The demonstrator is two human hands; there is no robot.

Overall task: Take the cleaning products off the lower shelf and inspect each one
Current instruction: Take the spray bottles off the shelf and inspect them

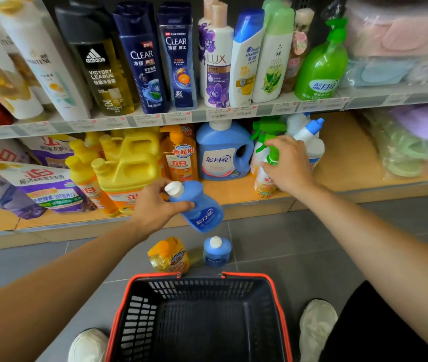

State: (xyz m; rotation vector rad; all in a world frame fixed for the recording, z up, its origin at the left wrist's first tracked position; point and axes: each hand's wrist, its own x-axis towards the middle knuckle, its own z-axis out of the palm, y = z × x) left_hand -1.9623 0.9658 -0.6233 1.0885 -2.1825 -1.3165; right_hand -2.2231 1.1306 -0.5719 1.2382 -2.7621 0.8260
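Left hand (155, 206) held a tilted blue plastic white-capped bottle (203, 211) beyond the wooden lower shelf's (343, 163) front edge, right hand (290, 165) clasped a green-trigger spray bottle (263, 185); a hasty pull could have toppled its neighbours.

The left hand (155, 206) is in the middle of the frame, gripping a blue detergent bottle (201, 209) with a white cap. The bottle is tilted, cap toward the upper left, in front of the lower shelf (343, 165). Right of centre, the right hand (290, 165) wraps round the neck of a green-triggered spray bottle (263, 182) standing on that shelf, just beside a large blue detergent jug (223, 152). Yellow jugs (126, 165) and refill pouches (48, 186) fill the shelf's left part. On the grey floor (286, 231) a yellow dish-soap bottle (169, 254) and a small blue bottle (217, 250) stand side by side. Just below them, at bottom centre, is a black shopping basket (277, 291) with a red rim. Shampoo bottles (142, 56) line the upper shelf (181, 116).
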